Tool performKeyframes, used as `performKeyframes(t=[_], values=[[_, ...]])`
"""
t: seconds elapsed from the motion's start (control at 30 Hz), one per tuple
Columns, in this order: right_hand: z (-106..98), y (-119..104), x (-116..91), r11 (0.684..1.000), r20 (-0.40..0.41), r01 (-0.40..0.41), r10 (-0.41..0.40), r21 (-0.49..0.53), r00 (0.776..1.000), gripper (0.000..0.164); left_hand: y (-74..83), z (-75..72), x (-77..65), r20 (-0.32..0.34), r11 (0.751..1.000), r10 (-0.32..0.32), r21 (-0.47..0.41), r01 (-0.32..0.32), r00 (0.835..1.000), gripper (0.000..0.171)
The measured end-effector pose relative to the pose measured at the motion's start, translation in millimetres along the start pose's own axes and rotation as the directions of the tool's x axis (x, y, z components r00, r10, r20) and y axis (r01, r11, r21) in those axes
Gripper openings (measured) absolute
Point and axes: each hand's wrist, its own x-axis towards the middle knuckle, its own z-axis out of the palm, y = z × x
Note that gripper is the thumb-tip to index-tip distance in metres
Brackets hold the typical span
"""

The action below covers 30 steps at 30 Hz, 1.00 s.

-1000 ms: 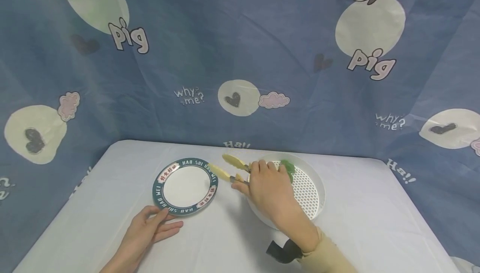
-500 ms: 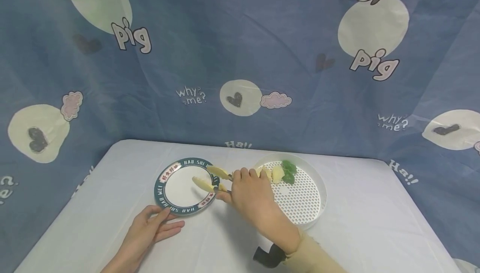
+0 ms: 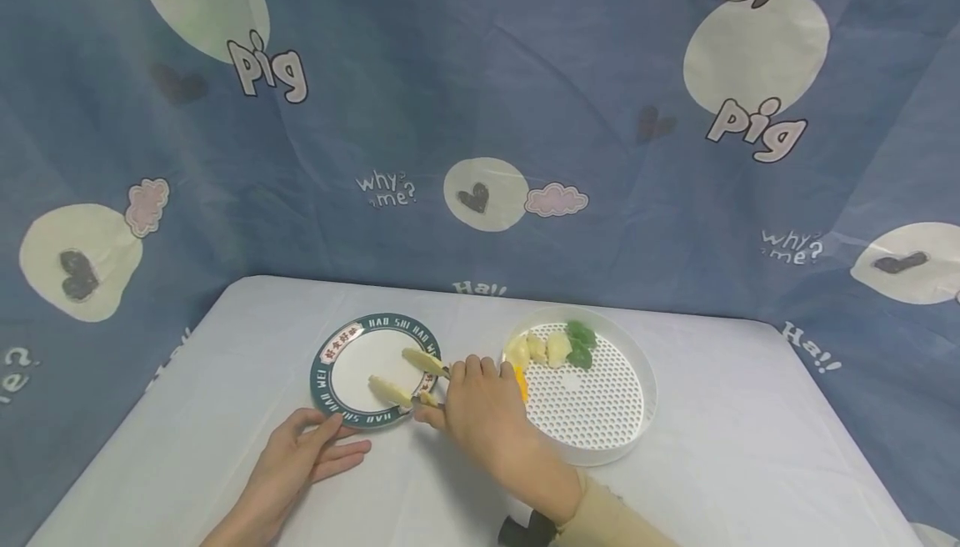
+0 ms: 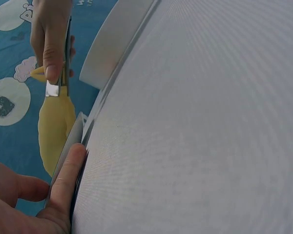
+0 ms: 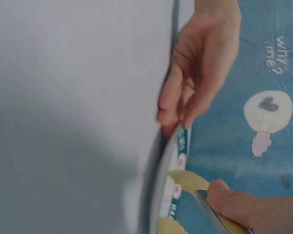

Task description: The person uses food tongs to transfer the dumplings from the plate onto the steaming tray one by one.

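Note:
My left hand [image 3: 288,468] pinches the near-left rim of a white plate [image 3: 367,372] with a dark green lettered border, thumb on top and fingers beneath. In the left wrist view the plate's edge [image 4: 77,134] sits between thumb and finger. My right hand [image 3: 491,418] grips metal tongs with yellow tips [image 3: 390,391]. The tips are spread apart over the plate's right half, and I see nothing held between them. The right wrist view shows the tongs [image 5: 190,180] close to the plate's lettered border. My right hand hides much of their handle.
Right of the plate stands a round white tray [image 3: 647,388] with a perforated base. Green pieces [image 3: 580,355], pale yellow chunks [image 3: 557,349] and an orange piece [image 3: 521,383] lie in it. A patterned blue cloth [image 3: 420,113] hangs behind the white table [image 3: 735,430].
My right hand has carried the tongs leftward from the tray to over the plate, uncovering the food pieces in the tray. The left hand has stayed at the plate's rim.

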Motion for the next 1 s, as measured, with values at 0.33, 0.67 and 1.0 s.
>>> performKeyframes(t=[0.33, 0.67, 1.0], values=[[14.7, -11.6, -11.5, 0.999, -0.019, -0.050, 0.050, 0.014, 0.999, 0.074, 1.4, 0.1, 0.8, 0.006, 1.000, 0.013, -0.018, -0.013, 1.000, 0.046], [26.7, -14.4, -18.4, 0.998, -0.016, -0.062, 0.063, 0.026, 0.998, 0.081, 0.2, 0.6, 1.8, 0.007, 1.000, 0.008, -0.014, -0.008, 1.000, 0.046], [41.3, -18.8, -24.2, 0.997, -0.076, -0.070, 0.072, 0.035, 0.995, 0.087, -2.2, 0.3, 2.7, 0.014, 1.000, 0.009, -0.022, -0.009, 1.000, 0.047]])
